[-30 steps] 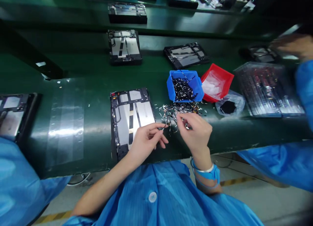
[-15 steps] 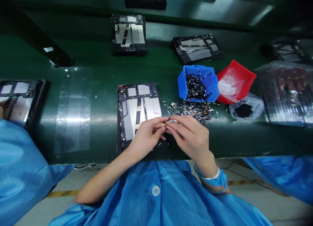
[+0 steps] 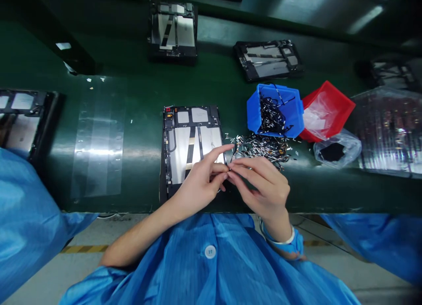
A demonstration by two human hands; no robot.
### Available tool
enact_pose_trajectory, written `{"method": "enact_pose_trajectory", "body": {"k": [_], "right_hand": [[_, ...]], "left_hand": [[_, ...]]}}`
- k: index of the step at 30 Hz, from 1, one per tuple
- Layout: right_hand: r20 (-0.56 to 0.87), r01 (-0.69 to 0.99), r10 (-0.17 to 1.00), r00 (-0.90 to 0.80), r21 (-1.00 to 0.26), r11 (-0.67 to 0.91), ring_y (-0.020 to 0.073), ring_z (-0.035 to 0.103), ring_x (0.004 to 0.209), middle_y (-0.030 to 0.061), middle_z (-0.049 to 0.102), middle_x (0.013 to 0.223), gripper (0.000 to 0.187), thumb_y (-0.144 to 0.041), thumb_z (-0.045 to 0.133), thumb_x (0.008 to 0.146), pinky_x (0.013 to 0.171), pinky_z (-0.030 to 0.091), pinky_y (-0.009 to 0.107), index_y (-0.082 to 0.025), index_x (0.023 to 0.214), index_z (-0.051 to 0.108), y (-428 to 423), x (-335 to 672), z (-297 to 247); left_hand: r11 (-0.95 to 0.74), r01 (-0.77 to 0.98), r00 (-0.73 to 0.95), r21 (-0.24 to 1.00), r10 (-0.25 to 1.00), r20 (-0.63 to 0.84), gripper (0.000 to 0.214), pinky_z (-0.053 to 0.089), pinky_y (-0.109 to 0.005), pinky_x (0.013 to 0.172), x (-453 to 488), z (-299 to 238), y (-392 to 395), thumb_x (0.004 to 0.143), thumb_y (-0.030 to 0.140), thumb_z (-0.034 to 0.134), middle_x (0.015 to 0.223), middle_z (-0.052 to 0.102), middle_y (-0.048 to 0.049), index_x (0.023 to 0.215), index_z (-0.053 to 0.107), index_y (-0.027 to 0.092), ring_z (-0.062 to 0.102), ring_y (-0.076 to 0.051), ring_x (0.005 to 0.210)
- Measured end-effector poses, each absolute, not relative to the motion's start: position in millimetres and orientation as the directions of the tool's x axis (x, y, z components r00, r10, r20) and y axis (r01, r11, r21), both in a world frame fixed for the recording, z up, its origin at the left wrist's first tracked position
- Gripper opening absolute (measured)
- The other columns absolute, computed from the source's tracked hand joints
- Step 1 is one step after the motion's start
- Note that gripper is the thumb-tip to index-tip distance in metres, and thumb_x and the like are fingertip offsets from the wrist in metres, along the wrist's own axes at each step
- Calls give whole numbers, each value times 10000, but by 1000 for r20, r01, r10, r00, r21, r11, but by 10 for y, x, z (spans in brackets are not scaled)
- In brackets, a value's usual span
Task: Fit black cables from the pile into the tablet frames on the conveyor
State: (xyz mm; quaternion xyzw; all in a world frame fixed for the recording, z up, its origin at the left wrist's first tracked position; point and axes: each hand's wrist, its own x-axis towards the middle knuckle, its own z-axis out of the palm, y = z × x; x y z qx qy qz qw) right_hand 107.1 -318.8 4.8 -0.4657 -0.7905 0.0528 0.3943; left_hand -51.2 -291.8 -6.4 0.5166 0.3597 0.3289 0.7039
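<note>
Between my two hands is a thin black flex cable [image 3: 233,153], its lower end hidden among the fingertips. My left hand [image 3: 201,182] pinches it with thumb and bent fingers, the index finger stretched out towards a pile of small cables [image 3: 263,147]. From the other side, my right hand [image 3: 263,186] grips the same cable between thumb and fingertips. Under and behind my left hand lies an opened tablet housing [image 3: 211,140] with silver panels and black strips. Past the pile stands a blue bin [image 3: 292,107] holding more black cables.
Beside the blue bin are a red bin [image 3: 339,105] with clear bags, a plastic bag [image 3: 354,149] with something black, and a clear plastic box [image 3: 389,133]. More tablet housings [image 3: 173,30] lie further back. Blue sleeves of people [image 3: 26,226] show at both sides.
My left index finger has lifted off the cable and straightened. Both hands remain together at the cable. The view has shifted slightly.
</note>
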Motion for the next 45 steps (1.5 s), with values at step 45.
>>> {"method": "enact_pose_trajectory", "body": {"k": [45], "right_hand": [[-56, 335, 997, -59, -941, -33, 120, 653, 639, 18, 746, 786, 43, -159, 684, 714, 599, 555, 272, -181, 740, 711, -2284, 62, -316]], "left_hand": [[-501, 709, 366, 497, 863, 347, 365, 479, -395, 854, -1754, -527, -3082, 926, 160, 445, 1282, 603, -160, 1277, 544, 146, 570, -276, 1166]]}}
